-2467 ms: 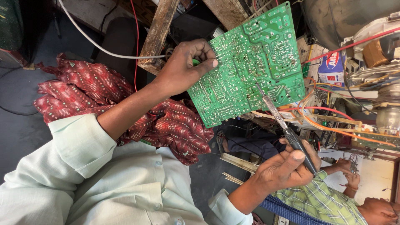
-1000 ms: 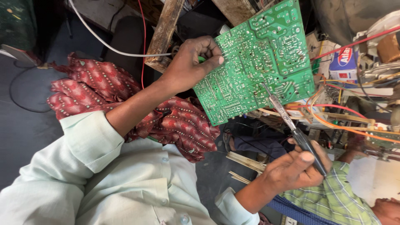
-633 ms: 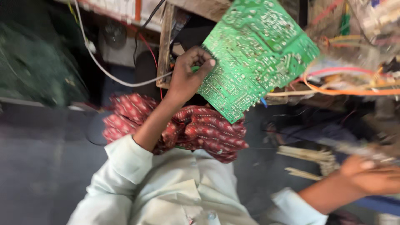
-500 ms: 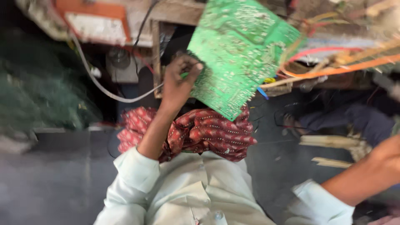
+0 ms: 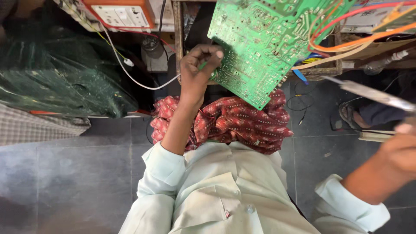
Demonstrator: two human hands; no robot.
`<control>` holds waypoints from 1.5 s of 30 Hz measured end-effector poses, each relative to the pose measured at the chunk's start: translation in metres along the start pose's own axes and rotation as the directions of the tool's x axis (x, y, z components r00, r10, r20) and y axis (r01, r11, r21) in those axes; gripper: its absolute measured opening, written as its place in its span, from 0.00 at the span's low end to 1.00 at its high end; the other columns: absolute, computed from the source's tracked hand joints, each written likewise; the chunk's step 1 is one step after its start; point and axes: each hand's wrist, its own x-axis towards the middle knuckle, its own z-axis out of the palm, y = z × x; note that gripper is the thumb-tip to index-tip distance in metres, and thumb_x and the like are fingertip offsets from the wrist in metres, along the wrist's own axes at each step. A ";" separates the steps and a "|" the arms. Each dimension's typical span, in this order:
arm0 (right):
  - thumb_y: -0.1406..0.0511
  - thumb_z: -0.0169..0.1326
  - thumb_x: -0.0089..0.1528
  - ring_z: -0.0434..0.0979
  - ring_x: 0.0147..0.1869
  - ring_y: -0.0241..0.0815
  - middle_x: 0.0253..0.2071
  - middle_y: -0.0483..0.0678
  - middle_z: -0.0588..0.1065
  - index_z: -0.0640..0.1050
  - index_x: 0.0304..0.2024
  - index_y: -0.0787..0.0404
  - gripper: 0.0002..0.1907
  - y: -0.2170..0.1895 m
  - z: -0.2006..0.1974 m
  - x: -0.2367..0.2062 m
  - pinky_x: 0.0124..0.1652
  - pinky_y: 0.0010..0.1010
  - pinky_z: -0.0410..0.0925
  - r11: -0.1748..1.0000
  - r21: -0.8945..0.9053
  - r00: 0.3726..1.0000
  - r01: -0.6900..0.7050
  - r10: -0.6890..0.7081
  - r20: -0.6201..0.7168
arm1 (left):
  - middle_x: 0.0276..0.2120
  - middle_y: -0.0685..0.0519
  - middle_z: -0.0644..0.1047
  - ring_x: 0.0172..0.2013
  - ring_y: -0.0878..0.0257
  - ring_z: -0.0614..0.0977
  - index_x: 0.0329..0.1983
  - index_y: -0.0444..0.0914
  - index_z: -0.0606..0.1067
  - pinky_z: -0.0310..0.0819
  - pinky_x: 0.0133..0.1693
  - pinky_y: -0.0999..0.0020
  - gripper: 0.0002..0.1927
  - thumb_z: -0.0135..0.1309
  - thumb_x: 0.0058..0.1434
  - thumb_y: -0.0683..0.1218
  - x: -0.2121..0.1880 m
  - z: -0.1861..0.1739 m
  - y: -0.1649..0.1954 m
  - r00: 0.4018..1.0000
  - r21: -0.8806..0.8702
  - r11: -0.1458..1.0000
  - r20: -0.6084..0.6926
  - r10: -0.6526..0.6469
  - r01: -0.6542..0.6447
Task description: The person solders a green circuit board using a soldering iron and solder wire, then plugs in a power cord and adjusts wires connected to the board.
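Head view: the left hand (image 5: 197, 71) is up near 12 o'clock. Its fingers are curled tight and pinch the left edge of a green circuit board (image 5: 264, 43). The board is tilted, with its shiny solder side facing the camera, and its lower corner points down toward 6 o'clock over a red patterned cloth (image 5: 234, 121) that lies on the person's lap. Orange and red wires (image 5: 346, 37) loop past the right side of the board, at about 1 o'clock.

The right hand (image 5: 401, 151) is far out at 3 o'clock and very blurred. It seems to be closed around a thin metal tool (image 5: 372, 93) that sticks up and to the left from it, but I cannot tell just how the fingers sit. The tool tip is well apart from the board.

At 11 o'clock there is an orange switch box (image 5: 119, 13) with white sockets. A white cable (image 5: 130, 73) hangs below it.
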 end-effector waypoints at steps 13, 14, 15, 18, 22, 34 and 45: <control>0.58 0.52 0.77 0.79 0.29 0.47 0.28 0.60 0.75 0.70 0.52 0.74 0.21 -0.142 0.128 -0.017 0.31 0.29 0.71 0.862 0.170 0.855 0.478 -0.501 0.136 | 0.38 0.57 0.79 0.32 0.72 0.74 0.46 0.33 0.79 0.70 0.35 0.75 0.05 0.59 0.70 0.40 -0.005 -0.013 -0.005 0.992 -0.126 0.992 0.127 0.021 -0.005; 0.58 0.51 0.77 0.80 0.29 0.46 0.28 0.58 0.76 0.69 0.51 0.74 0.20 -0.146 0.133 -0.016 0.32 0.30 0.68 0.844 0.154 0.833 0.514 -0.534 0.144 | 0.37 0.57 0.79 0.32 0.72 0.74 0.47 0.33 0.80 0.71 0.35 0.75 0.06 0.60 0.70 0.40 -0.004 -0.013 -0.005 0.992 -0.111 0.994 0.123 0.026 -0.012; 0.59 0.51 0.77 0.80 0.29 0.46 0.29 0.58 0.77 0.69 0.52 0.73 0.19 -0.150 0.136 -0.015 0.32 0.30 0.69 0.837 0.159 0.823 0.523 -0.545 0.160 | 0.36 0.57 0.79 0.32 0.72 0.74 0.47 0.33 0.80 0.71 0.35 0.76 0.06 0.60 0.69 0.40 -0.002 -0.013 -0.006 0.992 -0.097 0.995 0.120 0.031 -0.019; 0.60 0.53 0.78 0.82 0.32 0.48 0.34 0.61 0.77 0.69 0.55 0.72 0.18 -0.152 0.144 -0.017 0.33 0.29 0.73 0.847 0.217 0.825 0.485 -0.526 0.208 | 0.37 0.55 0.81 0.31 0.72 0.75 0.48 0.32 0.80 0.71 0.35 0.75 0.07 0.60 0.69 0.40 0.003 -0.011 -0.007 0.995 -0.108 0.994 0.098 0.021 -0.010; 0.59 0.56 0.78 0.84 0.35 0.49 0.41 0.62 0.75 0.69 0.57 0.70 0.19 -0.148 0.152 -0.023 0.34 0.28 0.77 0.871 0.293 0.863 0.395 -0.461 0.207 | 0.42 0.52 0.84 0.34 0.72 0.77 0.49 0.33 0.79 0.73 0.38 0.74 0.07 0.59 0.71 0.41 0.007 -0.013 -0.007 0.993 -0.145 0.989 0.110 0.042 -0.025; 0.61 0.54 0.78 0.83 0.34 0.52 0.38 0.65 0.75 0.68 0.60 0.69 0.18 -0.129 0.159 -0.018 0.32 0.34 0.78 0.838 0.341 0.831 0.426 -0.511 0.218 | 0.43 0.49 0.84 0.35 0.73 0.78 0.47 0.35 0.76 0.74 0.35 0.74 0.03 0.55 0.72 0.39 0.010 -0.019 -0.008 0.974 -0.167 0.986 0.220 0.052 -0.015; 0.65 0.56 0.75 0.84 0.36 0.53 0.44 0.67 0.79 0.74 0.56 0.61 0.10 -0.151 0.174 -0.047 0.36 0.33 0.77 0.820 0.401 0.764 0.408 -0.547 0.342 | 0.41 0.51 0.78 0.32 0.74 0.74 0.45 0.32 0.72 0.71 0.36 0.78 0.02 0.48 0.74 0.35 -0.058 0.003 0.006 0.856 -0.342 0.936 0.507 0.104 0.089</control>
